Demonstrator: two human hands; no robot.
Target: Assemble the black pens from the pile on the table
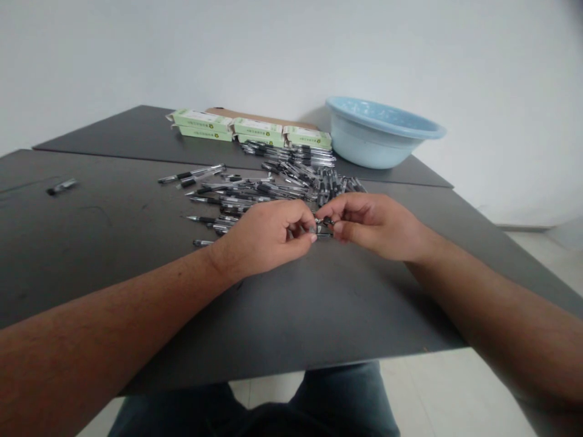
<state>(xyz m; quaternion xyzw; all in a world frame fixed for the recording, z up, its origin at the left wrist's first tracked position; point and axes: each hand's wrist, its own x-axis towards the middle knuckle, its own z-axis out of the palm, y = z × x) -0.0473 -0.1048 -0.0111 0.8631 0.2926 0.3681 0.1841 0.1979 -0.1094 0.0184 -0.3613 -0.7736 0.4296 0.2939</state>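
Note:
My left hand [273,233] is closed in a pinch over the near side of the pen pile, around what looks like a pen, mostly hidden by the fingers. Close beside it, my right hand [378,227] pinches a small black pen part [328,221] between thumb and forefinger. The fingertips of both hands almost meet, and a thin, pale tip shows between them. Behind the hands lies a loose heap of clear-barrelled pens [255,189] with black grips. Some pens point left with bare tips.
Green and white pen boxes [204,124] stand stacked at the back, before a brown cardboard piece [264,115]. A light blue basin [378,142] sits at the back right. One short pen piece [62,186] lies far left on the dark table [282,321].

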